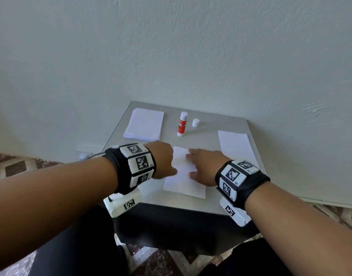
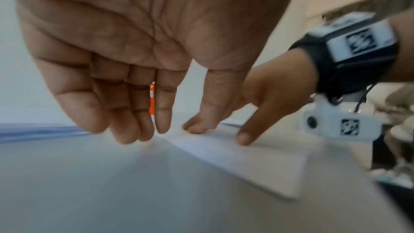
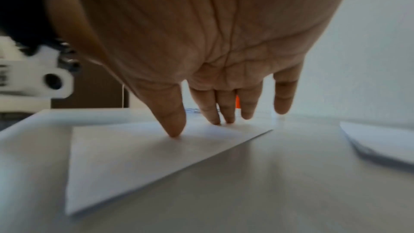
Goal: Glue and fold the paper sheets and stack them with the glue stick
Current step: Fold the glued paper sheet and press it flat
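Observation:
A white paper sheet lies at the front middle of the grey table. My right hand presses on its right side with thumb and straight fingers, which the right wrist view shows touching the paper. My left hand is at the sheet's left edge, with straight fingers pointing down at the paper's far corner. The red and white glue stick stands uncapped at the back. Its white cap stands just right of it.
A stack of white sheets lies at the table's back left. More white paper lies along the right edge and also appears in the right wrist view. A wall rises right behind the table, and patterned floor surrounds it.

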